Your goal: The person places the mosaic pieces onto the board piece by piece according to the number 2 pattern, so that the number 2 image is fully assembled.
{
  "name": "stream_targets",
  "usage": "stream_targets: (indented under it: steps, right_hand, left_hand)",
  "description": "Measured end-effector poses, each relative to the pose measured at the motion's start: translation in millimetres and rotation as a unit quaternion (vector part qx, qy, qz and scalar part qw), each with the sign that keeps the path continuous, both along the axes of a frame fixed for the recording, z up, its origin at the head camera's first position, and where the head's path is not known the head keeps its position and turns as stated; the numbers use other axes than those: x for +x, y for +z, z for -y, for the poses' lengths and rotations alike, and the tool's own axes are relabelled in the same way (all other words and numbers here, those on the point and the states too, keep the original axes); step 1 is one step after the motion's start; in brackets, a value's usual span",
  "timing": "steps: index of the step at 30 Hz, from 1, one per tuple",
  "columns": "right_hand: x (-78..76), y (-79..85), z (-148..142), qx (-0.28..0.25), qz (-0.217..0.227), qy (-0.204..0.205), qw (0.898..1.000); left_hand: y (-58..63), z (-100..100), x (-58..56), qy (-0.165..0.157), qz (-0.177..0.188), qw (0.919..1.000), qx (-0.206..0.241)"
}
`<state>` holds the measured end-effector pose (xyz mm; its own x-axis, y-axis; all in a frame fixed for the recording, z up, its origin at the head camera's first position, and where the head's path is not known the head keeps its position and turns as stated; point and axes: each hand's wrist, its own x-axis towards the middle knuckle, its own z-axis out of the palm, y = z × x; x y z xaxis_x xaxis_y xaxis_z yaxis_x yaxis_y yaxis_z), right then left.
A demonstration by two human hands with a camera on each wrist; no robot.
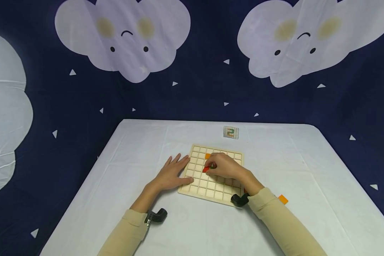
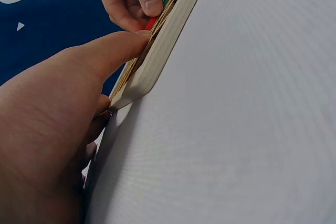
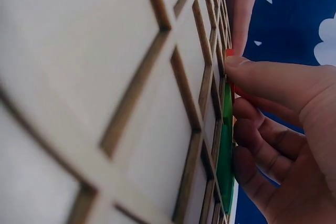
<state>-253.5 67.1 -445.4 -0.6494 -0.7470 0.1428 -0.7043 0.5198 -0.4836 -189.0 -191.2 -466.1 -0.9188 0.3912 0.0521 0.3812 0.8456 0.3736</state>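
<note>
Left hand (image 1: 171, 175): fingers spread, resting at the left edge of the gridded board (image 1: 202, 184), thumb over its rim
Right hand (image 1: 225, 166): thumb and finger pinching a red piece (image 1: 206, 169)
Red spot: low over the grid, right of the spread fingers; cannot tell whether it is seated in a cell
Green pieces (image 3: 224, 161): on the grid, beside the right hand's curled fingers
Orange tile (image 1: 208, 156): on the grid, just beyond the pinching fingertips
Second orange tile (image 1: 283, 199): on the desk (image 1: 147, 149), right of the right forearm
Patterned card (image 1: 231, 132): beyond both hands
</note>
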Motion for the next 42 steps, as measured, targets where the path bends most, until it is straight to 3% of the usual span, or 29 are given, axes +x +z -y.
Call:
stream_targets:
  steps: [42]
  right_hand:
    - [-2.7, 0.4, 2.6, 0.004, 0.02, -0.025, 0.999]
  left_hand:
    - [1.2, 1.1, -0.5, -0.003, 0.003, 1.0, -0.003]
